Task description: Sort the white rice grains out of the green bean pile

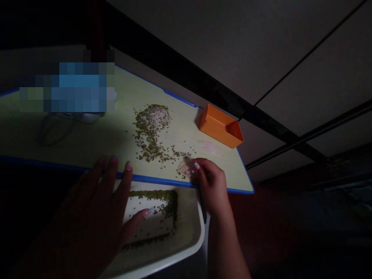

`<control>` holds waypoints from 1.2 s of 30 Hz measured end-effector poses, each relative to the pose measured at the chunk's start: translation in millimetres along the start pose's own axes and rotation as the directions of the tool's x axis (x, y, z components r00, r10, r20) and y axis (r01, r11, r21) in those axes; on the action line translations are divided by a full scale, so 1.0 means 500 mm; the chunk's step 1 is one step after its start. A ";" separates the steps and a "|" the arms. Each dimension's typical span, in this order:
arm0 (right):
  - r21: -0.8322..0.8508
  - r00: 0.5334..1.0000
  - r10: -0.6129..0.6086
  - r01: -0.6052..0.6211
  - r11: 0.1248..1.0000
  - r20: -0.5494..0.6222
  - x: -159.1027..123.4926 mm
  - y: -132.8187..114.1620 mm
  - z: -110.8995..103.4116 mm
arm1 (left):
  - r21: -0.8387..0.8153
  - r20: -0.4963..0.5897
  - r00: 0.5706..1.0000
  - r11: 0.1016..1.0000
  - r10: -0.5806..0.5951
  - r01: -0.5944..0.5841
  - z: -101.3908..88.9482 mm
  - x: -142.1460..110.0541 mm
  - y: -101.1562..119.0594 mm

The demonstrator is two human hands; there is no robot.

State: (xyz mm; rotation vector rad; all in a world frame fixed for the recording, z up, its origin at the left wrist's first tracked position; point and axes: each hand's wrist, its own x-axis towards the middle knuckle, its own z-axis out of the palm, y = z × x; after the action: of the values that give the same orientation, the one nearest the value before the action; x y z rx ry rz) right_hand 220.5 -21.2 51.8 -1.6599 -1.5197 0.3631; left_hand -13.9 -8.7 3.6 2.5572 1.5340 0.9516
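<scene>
My left hand (107, 193) is open with fingers spread, fingertips at the blue front edge of the table and thumb over a white tray (200, 236). Small green beans (162, 195) lie along the sides of that tray. Above the table's front edge, the thumb and fingers of my right hand (212, 180) are pinched together. By their tips is a blurred, pinkish see-through patch (185, 168), with loose green beans around it; what the pinch holds cannot be made out. Farther back, green beans mixed with white grains form a heap (152, 120) that trails toward my right hand.
An orange open box (217, 133) stands at the table's back right, with a small patch of white grains (209, 148) before it. On the left are a blurred-out blue area (78, 93) and a cable (55, 143). The pale table (232, 170) has a blue rim; pale panels rise behind it.
</scene>
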 end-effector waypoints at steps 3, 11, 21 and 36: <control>-0.021 1.000 -0.012 0.012 1.000 -0.014 0.002 0.001 0.001 | 0.008 -0.014 0.999 1.000 0.029 -0.029 -0.002 -0.001 0.001; 0.038 1.000 0.011 -0.012 0.999 0.023 0.002 -0.001 0.003 | 0.008 -0.016 1.000 1.000 0.022 -0.022 -0.001 0.002 0.000; 0.049 0.998 -0.018 0.016 0.999 0.057 0.008 -0.005 0.004 | 0.001 -0.032 0.999 1.000 0.023 -0.023 -0.004 0.001 0.006; 0.033 0.992 -0.066 0.062 0.998 0.110 0.018 -0.027 0.024 | 0.014 -0.040 0.997 0.998 0.060 -0.059 0.000 0.001 -0.003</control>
State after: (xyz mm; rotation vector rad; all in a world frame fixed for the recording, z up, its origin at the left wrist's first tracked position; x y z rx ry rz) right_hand 204.9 -9.7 57.3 -1.5871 -1.6380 0.4474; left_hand -15.1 -7.6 3.5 2.6219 1.4859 1.0094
